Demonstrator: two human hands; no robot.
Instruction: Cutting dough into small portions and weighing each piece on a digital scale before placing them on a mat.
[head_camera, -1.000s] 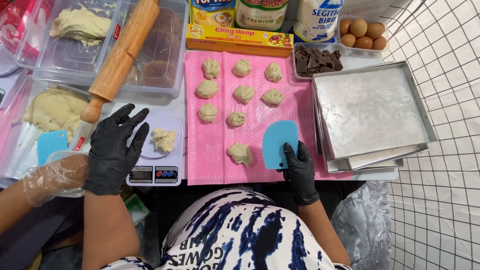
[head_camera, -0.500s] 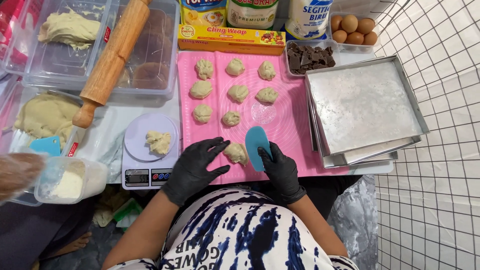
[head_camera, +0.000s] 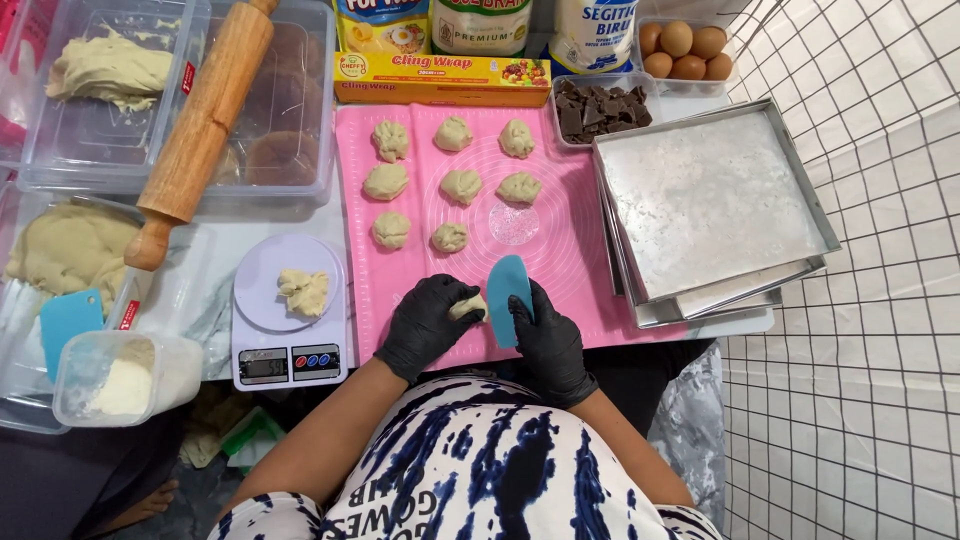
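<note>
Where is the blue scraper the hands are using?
In the head view, the blue scraper stands at the near edge of the pink mat, held by the right hand, beside the dough piece in the left hand.

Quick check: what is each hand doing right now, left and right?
Left hand: closed around a dough piece on the pink mat.
Right hand: holding a blue scraper upright beside the dough.

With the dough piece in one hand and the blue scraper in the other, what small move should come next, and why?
Probably set the dough piece down in the free spot at the right of the third row on the pink mat. The left hand holds it beside the blue scraper in the right hand, and the eight dough balls lie in rows of three, three and two.
</note>
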